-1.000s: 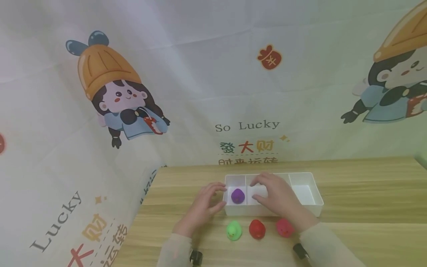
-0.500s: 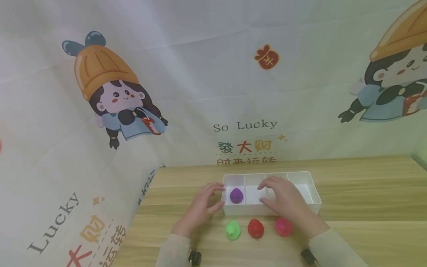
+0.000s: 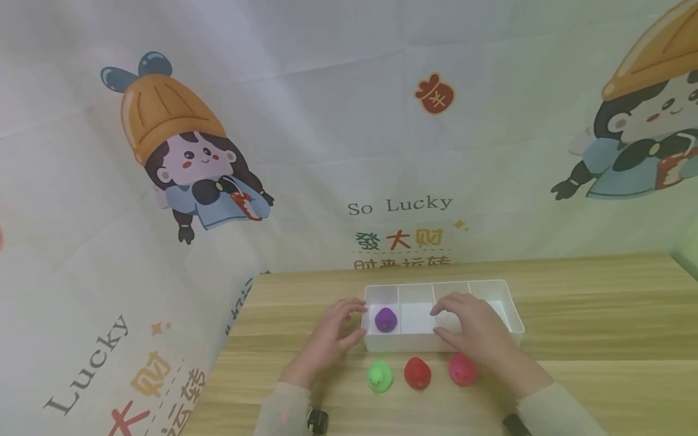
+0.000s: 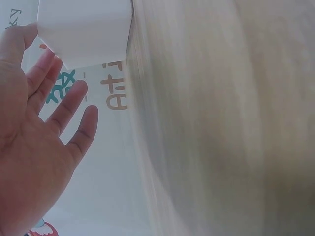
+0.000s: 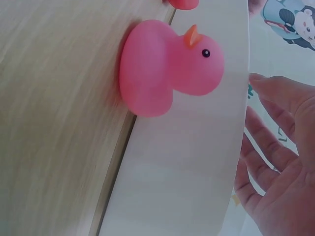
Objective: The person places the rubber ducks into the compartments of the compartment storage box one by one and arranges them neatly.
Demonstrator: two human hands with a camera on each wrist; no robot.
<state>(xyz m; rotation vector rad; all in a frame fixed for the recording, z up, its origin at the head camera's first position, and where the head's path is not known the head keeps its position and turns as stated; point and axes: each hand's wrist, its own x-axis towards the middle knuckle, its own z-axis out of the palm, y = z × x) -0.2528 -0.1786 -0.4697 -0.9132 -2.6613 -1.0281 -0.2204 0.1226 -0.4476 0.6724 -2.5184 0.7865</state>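
Note:
A white divided box (image 3: 403,343) stands on the table with a purple toy duck (image 3: 386,320) in its leftmost compartment. My left hand (image 3: 327,334) is at the box's left end, its thumb and fingertips at the corners; in the left wrist view, its fingers (image 4: 74,105) are spread beside the white end wall (image 4: 88,37). My right hand (image 3: 480,327) is over the right half of the box, thumb and fingers apart with nothing between them. In front of the box sit a green duck (image 3: 379,376), a red duck (image 3: 417,373) and a pink duck (image 3: 463,370).
The wooden table (image 3: 594,315) stretches to both sides of the box. Behind it hangs a printed cloth (image 3: 327,151) with cartoon figures and lettering. Another part of the cloth closes off the left side.
My right hand has moved to the right along the box, its thumb and fingers still apart. My left hand stays at the left end. The ducks keep their places.

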